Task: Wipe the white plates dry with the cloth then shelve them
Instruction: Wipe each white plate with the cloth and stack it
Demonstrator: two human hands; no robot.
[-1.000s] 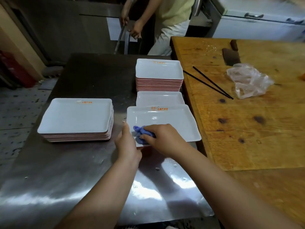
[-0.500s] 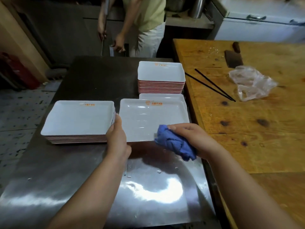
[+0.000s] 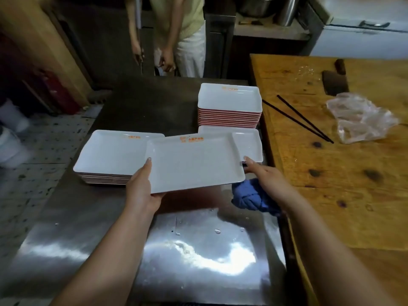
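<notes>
At frame centre, the left hand (image 3: 141, 186) grasps the white plate (image 3: 194, 162); the right hand (image 3: 265, 180) steadies its edge, clutching the blue cloth (image 3: 249, 198).

Dim kitchen around me; overhead light throws white glare on my steel bench (image 3: 198, 261) at lower centre. Edges bow and blur, upper left murky.

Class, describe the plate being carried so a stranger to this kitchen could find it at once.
Start at the steel table beside the wooden counter. Above its middle, between two plate stacks, the carried plate hangs in the air. Unlike its neighbours it rests on nothing: the left hand grips one edge, the right hand the other, blue cloth underneath.
</notes>
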